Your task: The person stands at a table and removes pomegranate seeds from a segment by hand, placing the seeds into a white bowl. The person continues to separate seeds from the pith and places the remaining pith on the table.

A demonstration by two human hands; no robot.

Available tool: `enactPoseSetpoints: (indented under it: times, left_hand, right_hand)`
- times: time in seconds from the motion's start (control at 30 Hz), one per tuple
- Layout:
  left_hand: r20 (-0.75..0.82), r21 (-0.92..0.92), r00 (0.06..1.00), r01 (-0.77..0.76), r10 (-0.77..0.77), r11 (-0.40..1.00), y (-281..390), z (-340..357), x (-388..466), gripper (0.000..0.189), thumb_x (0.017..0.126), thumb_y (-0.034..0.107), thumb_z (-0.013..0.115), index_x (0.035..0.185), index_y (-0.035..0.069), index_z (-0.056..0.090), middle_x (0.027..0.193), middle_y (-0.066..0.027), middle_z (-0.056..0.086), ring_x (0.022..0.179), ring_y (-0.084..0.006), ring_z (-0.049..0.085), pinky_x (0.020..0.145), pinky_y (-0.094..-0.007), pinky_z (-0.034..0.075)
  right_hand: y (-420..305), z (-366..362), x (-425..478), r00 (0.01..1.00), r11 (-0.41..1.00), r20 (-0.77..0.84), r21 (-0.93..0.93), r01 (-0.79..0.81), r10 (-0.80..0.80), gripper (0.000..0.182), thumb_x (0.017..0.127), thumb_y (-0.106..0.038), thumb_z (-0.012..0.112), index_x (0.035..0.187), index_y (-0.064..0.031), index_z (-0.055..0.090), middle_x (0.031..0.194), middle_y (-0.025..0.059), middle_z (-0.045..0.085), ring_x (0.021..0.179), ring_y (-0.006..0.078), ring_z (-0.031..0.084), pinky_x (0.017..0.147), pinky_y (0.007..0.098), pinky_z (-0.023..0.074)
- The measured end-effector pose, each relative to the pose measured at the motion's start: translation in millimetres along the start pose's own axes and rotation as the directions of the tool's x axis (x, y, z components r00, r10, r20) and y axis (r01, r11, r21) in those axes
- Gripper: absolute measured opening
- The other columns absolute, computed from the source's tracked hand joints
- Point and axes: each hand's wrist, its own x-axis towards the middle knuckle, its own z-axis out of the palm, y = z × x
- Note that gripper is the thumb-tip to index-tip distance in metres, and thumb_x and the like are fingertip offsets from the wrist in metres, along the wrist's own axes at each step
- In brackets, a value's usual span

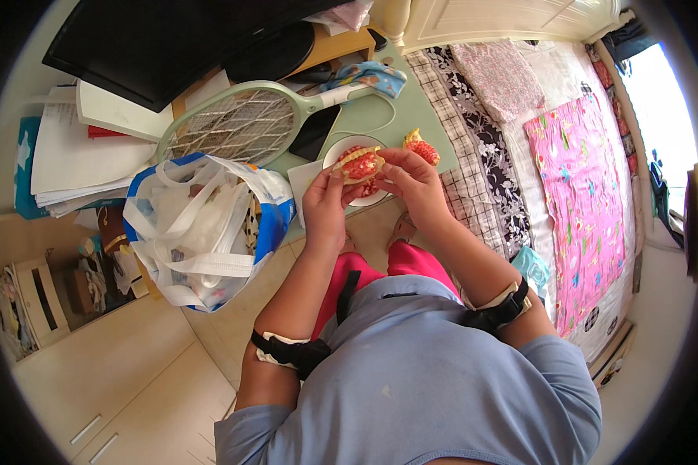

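Observation:
Between my two hands is a chunk of pomegranate (362,166), its red seeds facing up and a yellowish rind along its edges. My left hand (327,192) grips its left end. At its right end, the fingers of my right hand (412,177) pinch the rind. Directly beneath lies a white bowl (333,152) with loose red pomegranate seeds (367,187) in it, partly covered by my hands. Another pomegranate piece (423,151) rests on the green tabletop (404,119), just right of the bowl.
Left of the bowl stands a blue and white plastic bag (209,256), stuffed full. Behind it lie an electric mosquito swatter (250,122) and a dark smartphone (315,132). A monitor (168,43) and stacked papers (87,157) occupy the back left. A bed with a pink cloth (581,209) is at right.

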Motion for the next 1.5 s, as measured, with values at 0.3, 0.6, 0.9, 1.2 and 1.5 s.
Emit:
enactPoseSetpoints:
  times: [0.3,0.6,0.9,1.2,1.5]
  left_hand:
    - [0.024,0.076,0.993,-0.119,0.117,0.990,8,12,-4,0.027,0.093,0.016,0.043,0.110,-0.004,0.051,0.100,-0.0113,0.059,0.085,-0.0159,0.061,0.071,-0.0249,0.052]
    - [0.033,-0.060,0.996,-0.086,0.088,0.994,5,14,-5,0.028,0.093,0.016,0.043,0.112,-0.003,0.050,0.102,-0.0110,0.059,0.084,-0.0148,0.061,0.070,-0.0247,0.052]
    - [0.206,-0.158,0.978,0.067,-0.033,0.985,27,17,-11,0.029,0.090,0.012,0.043,0.115,-0.003,0.048,0.106,-0.0120,0.057,0.090,-0.0166,0.059,0.075,-0.0269,0.051]
    - [0.333,0.010,0.926,0.185,-0.178,0.983,47,8,-10,0.021,0.089,0.020,0.050,0.098,0.002,0.057,0.090,-0.0026,0.059,0.079,-0.0089,0.057,0.068,-0.0227,0.048]
    - [0.410,0.071,0.887,0.202,-0.213,0.977,39,0,-6,0.017,0.088,0.020,0.055,0.091,0.004,0.060,0.081,0.0000,0.060,0.071,-0.0062,0.056,0.062,-0.0191,0.046]
  right_hand:
    - [-3,0,0,0.997,0.998,0.067,0.049,-0.036,0.033,0.039,0.079,-0.001,0.058,0.117,0.0053,0.047,0.107,0.0129,0.058,0.093,0.0158,0.057,0.079,0.0270,0.0460]
    - [-5,5,1,0.996,0.985,0.077,0.162,-0.057,0.045,0.041,0.076,0.004,0.063,0.114,0.0031,0.045,0.102,0.0123,0.059,0.092,0.0167,0.059,0.078,0.0266,0.0486]
    - [-22,8,-5,0.985,0.989,0.093,-0.007,0.144,-0.143,0.045,0.071,0.008,0.066,0.110,0.0010,0.045,0.107,0.0106,0.054,0.091,0.0176,0.060,0.077,0.0274,0.0511]
    - [-39,-2,-15,0.932,0.953,0.323,-0.193,0.234,-0.163,0.043,0.068,0.010,0.067,0.106,0.0001,0.048,0.105,0.0081,0.054,0.092,0.0167,0.059,0.079,0.0289,0.0516]
    - [-47,0,-22,0.911,0.986,0.398,-0.068,0.151,-0.112,0.047,0.066,0.009,0.070,0.106,-0.0010,0.047,0.106,0.0069,0.054,0.097,0.0163,0.057,0.083,0.0300,0.0504]
